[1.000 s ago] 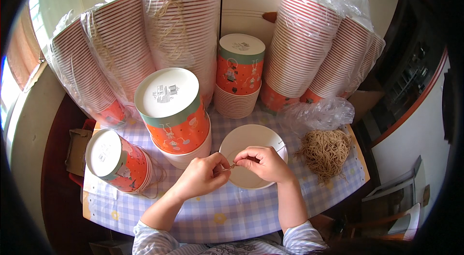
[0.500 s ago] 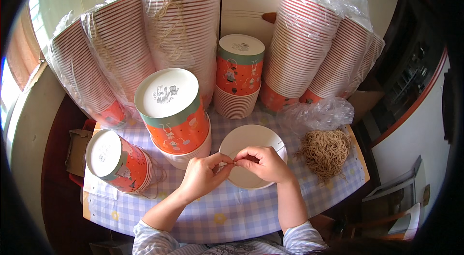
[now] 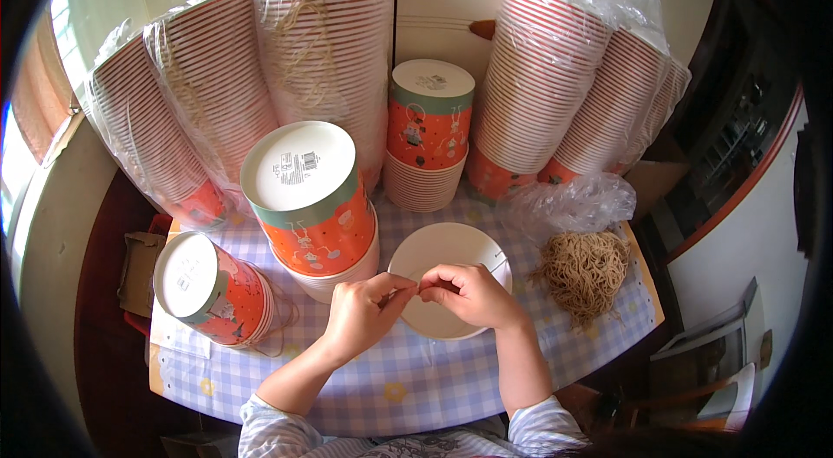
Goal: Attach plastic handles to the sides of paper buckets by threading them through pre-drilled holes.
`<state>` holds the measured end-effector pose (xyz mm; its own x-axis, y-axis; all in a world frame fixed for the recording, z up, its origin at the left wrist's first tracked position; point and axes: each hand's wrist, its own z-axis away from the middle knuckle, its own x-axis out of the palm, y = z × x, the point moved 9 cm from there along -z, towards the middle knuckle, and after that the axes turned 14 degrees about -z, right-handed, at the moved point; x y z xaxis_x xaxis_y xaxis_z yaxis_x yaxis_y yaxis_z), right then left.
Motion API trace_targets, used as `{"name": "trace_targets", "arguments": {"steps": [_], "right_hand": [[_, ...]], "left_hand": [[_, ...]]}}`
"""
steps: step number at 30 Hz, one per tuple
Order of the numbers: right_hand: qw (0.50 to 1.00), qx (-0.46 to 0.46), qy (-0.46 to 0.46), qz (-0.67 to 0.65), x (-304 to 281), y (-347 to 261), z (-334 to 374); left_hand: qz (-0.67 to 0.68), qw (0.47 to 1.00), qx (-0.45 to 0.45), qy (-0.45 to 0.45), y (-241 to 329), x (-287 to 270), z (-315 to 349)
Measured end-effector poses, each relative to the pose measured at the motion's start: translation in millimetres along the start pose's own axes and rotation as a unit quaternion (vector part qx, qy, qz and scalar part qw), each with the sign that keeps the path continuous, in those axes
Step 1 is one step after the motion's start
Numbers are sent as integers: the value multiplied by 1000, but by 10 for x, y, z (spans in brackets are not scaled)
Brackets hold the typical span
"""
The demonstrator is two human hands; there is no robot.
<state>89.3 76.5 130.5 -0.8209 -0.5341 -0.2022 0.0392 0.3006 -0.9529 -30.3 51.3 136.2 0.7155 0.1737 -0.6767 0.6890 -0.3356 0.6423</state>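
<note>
My left hand [image 3: 364, 315] and my right hand [image 3: 470, 295] meet fingertip to fingertip over a round white paper bucket [image 3: 460, 239], which stands mouth up on the table. Both hands are pinched; whatever is between the fingertips is too small to make out. A short dark line, perhaps a thread, shows on the bucket's right inner wall. Just left of the bucket stands an upside-down stack of orange paper buckets [image 3: 319, 237] with green bands and white bases. To the right lies a tangled heap of tan twine [image 3: 588, 278].
A smaller orange bucket stack [image 3: 234, 302] with loose twine beside it leans at the left. Another bucket stack [image 3: 429, 133] stands behind. Tall plastic-wrapped bucket stacks [image 3: 325, 50] line the back; crumpled clear plastic [image 3: 573, 202] lies at right. A checked cloth [image 3: 373, 389] covers the table.
My fingertips have drawn slightly apart, still pinched. The white bucket has shifted a little to the left.
</note>
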Motion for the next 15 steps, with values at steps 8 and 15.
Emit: {"name": "trace_targets", "arguments": {"steps": [8,15], "right_hand": [[999,-11,-15,32,27,-26,6],[996,-63,-11,57,21,-142,16]], "left_hand": [[32,999,-5,-1,-48,28,-12],[44,999,-1,10,-43,22,-20]]}}
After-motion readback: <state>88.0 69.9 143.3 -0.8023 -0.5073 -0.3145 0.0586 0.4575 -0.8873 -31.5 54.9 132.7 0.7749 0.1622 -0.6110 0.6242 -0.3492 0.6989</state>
